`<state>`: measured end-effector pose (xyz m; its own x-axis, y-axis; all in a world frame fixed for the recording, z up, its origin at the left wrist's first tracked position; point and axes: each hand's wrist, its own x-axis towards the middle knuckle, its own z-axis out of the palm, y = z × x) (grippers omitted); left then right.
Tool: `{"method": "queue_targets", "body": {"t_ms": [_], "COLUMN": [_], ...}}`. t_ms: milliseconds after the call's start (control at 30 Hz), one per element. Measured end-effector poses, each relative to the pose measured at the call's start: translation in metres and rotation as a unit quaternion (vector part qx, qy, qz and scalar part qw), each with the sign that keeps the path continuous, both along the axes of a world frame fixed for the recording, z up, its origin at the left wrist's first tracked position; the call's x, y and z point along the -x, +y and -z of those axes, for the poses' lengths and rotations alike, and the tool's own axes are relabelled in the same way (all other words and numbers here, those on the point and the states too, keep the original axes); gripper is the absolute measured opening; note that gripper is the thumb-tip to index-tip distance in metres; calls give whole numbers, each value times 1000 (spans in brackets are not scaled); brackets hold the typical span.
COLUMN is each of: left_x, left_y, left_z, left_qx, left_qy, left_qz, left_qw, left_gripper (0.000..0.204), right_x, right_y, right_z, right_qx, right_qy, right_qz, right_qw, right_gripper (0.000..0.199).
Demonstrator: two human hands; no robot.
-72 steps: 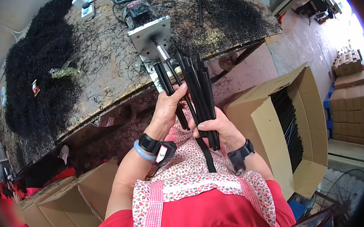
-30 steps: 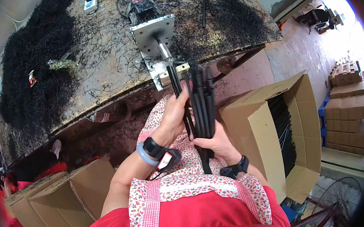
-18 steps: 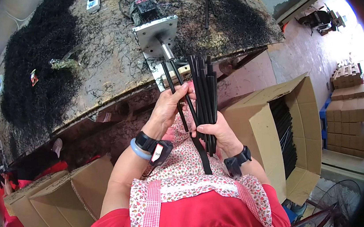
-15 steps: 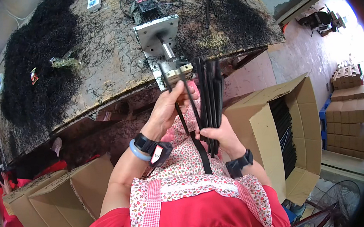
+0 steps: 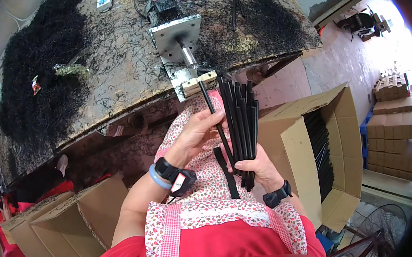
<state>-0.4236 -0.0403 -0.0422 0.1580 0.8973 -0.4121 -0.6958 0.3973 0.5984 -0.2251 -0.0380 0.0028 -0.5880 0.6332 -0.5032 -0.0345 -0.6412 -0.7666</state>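
Note:
A single slim black tube point(image 5: 220, 134) is pinched between the thumb and fingers of my left hand point(image 5: 200, 130). Its far end points at the pale metal block point(image 5: 192, 85) at the front of the machine; I cannot tell whether it sits inside. My right hand point(image 5: 260, 168) is wrapped round the lower part of a bundle of black tubes point(image 5: 242, 124), which stands just right of the single tube. Behind the block, a steel shaft point(image 5: 188, 57) runs through an upright metal plate point(image 5: 176, 31) to a dark motor point(image 5: 163, 8).
The wooden table point(image 5: 124, 67) carries a big heap of black shavings point(image 5: 40, 80) and a few loose tubes point(image 5: 236, 7). An open carton point(image 5: 293, 144) holding more tubes stands at my right. Other cartons point(image 5: 66, 228) are at my left. A person's red clothing point(image 5: 10, 244) shows far left.
My left hand has drawn back from the block toward me. Of two separate tubes near it, one now shows there. My right hand and the bundle have shifted slightly toward me.

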Motion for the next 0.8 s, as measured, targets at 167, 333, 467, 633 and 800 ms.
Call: {"method": "queue_targets", "body": {"t_ms": [167,333,467,633,800], "left_x": [12,14,6,-17,-52], "left_y": [15,40,26,-6,-22], "left_z": [8,11,9,-16,-26], "left_qx": [-9,-27,-47,-94,-114], "left_qy": [-5,46,70,128,190], "left_qz": [25,-32,2,18,27], "left_qw": [1000,998,996,987,975], "left_gripper": [24,23,22,21,19], "right_x": [5,12,-2,-23,-44], "right_y": [24,44,29,8,-14], "right_z": [-4,13,13,23,34], "right_qx": [12,4,21,-194,-151], "right_qy": [13,22,15,-29,-11], "right_qz": [-9,-7,-15,-18,-5], "right_qw": [1000,1000,1000,980,988], "right_gripper": [43,43,42,44,45]}}
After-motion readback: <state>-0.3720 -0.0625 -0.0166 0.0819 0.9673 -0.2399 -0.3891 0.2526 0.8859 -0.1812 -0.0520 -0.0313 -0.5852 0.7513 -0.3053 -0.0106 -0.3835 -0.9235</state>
